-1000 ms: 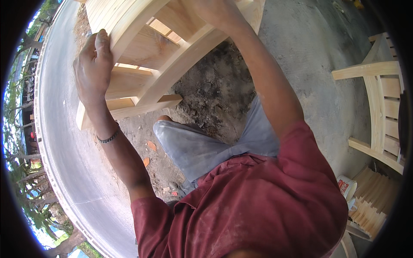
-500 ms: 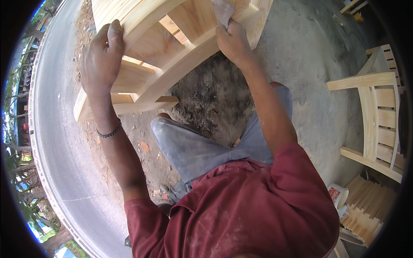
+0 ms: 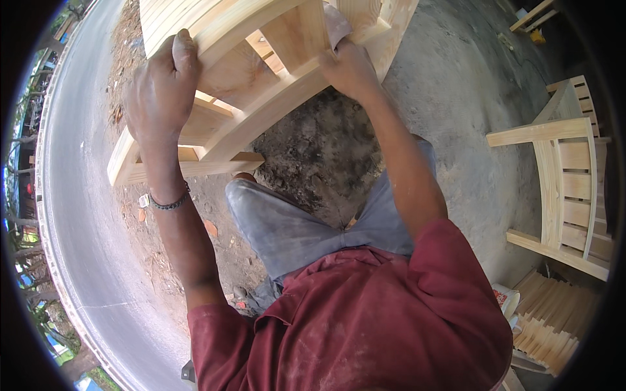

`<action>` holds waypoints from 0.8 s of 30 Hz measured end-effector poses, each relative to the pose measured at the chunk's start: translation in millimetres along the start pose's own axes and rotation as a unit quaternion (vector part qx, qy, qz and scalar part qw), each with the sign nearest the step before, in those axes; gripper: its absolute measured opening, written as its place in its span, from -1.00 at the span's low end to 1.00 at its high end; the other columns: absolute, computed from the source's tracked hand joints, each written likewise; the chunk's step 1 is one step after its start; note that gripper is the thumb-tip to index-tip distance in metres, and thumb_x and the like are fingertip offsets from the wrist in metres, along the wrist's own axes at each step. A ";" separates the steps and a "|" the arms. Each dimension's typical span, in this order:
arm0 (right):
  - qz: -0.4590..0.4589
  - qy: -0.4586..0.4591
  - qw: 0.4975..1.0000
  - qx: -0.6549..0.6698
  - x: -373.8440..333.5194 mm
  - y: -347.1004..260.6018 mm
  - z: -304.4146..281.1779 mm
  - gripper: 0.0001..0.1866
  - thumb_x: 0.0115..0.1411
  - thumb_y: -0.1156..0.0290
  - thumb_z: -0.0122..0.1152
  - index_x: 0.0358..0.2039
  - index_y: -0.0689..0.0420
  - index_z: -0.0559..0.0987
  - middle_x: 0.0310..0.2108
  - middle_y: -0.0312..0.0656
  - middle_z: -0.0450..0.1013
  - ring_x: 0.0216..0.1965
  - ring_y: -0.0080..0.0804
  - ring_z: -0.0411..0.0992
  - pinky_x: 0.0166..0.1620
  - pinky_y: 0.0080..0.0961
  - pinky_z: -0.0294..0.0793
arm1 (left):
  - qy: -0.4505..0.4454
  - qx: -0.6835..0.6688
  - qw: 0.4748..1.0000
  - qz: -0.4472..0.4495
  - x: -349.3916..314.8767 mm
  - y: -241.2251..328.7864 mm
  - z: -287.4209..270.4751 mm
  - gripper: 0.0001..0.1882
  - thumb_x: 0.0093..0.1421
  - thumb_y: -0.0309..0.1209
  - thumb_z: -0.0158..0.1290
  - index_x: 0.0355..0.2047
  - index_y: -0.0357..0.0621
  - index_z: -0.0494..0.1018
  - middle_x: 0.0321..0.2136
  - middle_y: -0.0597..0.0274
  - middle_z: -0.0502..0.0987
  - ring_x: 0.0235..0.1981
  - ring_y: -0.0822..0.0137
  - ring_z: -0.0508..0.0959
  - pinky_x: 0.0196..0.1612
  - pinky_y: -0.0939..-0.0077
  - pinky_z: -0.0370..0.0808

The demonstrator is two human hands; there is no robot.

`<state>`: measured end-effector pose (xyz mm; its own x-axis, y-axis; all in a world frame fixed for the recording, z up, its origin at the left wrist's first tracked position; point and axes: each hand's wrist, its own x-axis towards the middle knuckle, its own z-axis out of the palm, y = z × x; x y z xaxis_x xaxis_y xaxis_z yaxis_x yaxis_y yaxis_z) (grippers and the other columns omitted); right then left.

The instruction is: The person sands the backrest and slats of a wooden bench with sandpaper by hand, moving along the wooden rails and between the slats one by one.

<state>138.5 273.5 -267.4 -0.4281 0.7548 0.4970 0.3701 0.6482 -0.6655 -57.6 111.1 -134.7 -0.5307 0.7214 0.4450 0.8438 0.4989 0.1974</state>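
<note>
In front of me stands a pale, unpainted slatted wooden furniture piece, its curved rail (image 3: 264, 114) arching toward me. My left hand (image 3: 160, 94) is closed over its upper curved edge, thumb lying along the top. My right hand (image 3: 355, 70), a little blurred, pinches a worn greyish-pink sheet that looks like sandpaper (image 3: 338, 27). That hand is at the far part of the curved rail, and the sheet lies up against the wood beside a slat. The fingertips under the sheet are partly hidden.
To the right stands a similar slatted wooden piece (image 3: 548, 189). Below it are a stack of thin wood strips (image 3: 554, 306) and a white tub (image 3: 506, 300). A paved road (image 3: 78, 228) curves along the left. My bent knees (image 3: 267, 208) flank a dark patch of ground (image 3: 313, 150).
My right hand has shifted slightly down and left along the rail with the sheet. My left hand keeps its hold on the edge. The whole view has turned a little.
</note>
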 end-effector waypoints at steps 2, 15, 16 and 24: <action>0.054 -0.034 0.996 -0.055 -11.5 14.0 6.7 -0.46 0.24 0.35 0.01 0.19 0.38 0.38 -0.07 0.34 0.52 0.06 0.29 0.45 0.11 -0.14 0.43 | 0.022 0.002 1.000 0.005 -2.1 3.7 -0.7 -0.48 0.38 0.06 -0.24 -0.17 0.04 0.63 -0.33 -0.12 0.63 -0.25 -0.18 0.62 -0.17 0.01 0.53; 0.161 -0.125 0.978 0.045 20.1 -11.8 -10.7 -0.54 0.29 0.36 -0.06 0.02 0.52 0.47 -0.12 0.32 0.53 -0.01 0.09 0.53 0.07 -0.17 0.44 | 0.035 0.026 0.999 0.013 -0.5 0.3 2.3 -0.53 0.35 -0.01 -0.24 -0.16 0.13 0.64 -0.35 -0.09 0.63 -0.26 -0.16 0.62 -0.16 0.00 0.52; 0.140 -0.111 0.983 0.048 11.4 -6.7 -8.4 -0.54 0.28 0.36 -0.06 0.02 0.51 0.46 -0.13 0.32 0.53 -0.01 0.08 0.54 0.07 -0.17 0.44 | 0.027 0.022 0.999 0.009 -0.1 0.4 1.1 -0.53 0.36 -0.01 -0.24 -0.16 0.13 0.64 -0.35 -0.10 0.63 -0.26 -0.15 0.62 -0.17 0.00 0.52; 0.161 -0.120 0.977 0.068 16.1 -14.3 -10.7 -0.52 0.24 0.35 0.01 0.03 0.50 0.46 -0.12 0.33 0.53 -0.01 0.19 0.52 0.09 -0.12 0.44 | 0.040 0.039 0.998 0.010 -0.9 3.7 6.6 -0.51 0.36 0.02 -0.26 -0.17 0.11 0.64 -0.36 -0.14 0.63 -0.29 -0.19 0.62 -0.18 -0.01 0.55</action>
<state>135.1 277.5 -243.9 -0.4952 0.8610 0.1160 0.4114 0.3501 -0.8415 -54.5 115.5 -140.0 -0.5036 0.6927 0.5163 0.8436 0.5231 0.1212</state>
